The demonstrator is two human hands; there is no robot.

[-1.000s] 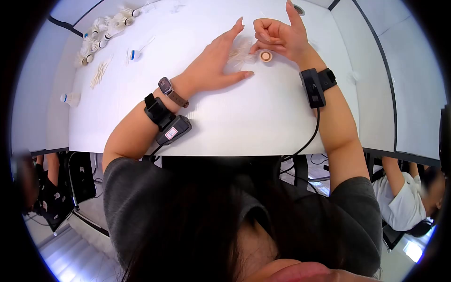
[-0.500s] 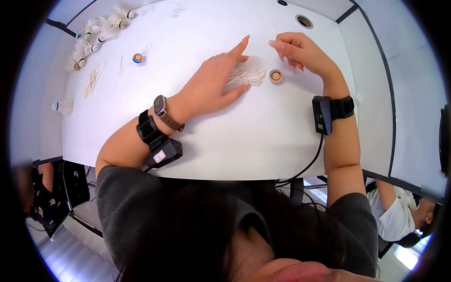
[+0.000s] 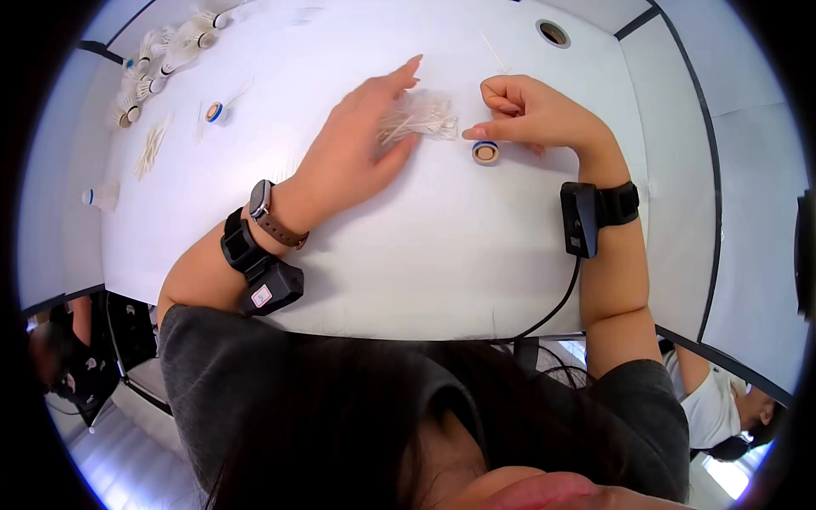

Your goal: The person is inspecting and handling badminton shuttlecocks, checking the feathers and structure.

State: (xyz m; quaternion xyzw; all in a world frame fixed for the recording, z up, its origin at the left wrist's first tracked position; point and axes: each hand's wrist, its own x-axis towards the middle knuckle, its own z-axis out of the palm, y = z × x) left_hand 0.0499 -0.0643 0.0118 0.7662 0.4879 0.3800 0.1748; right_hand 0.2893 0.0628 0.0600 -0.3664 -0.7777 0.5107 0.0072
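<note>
Bag of swabs (image 3: 435,117) on worktop (image 3: 408,255): your left hand (image 3: 353,140) touches its left end, fingers spread, released. Right of it, your right hand (image 3: 540,115) has curled fingers (grip on thin stick (image 3: 493,49) uncertain), near round cap (image 3: 485,153).

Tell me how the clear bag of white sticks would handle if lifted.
The bag would probably feel floppy, its film looking thin and wrinkled. It is likely light, as the sticks look slender. They may shift, lying loosely crossed.
</note>
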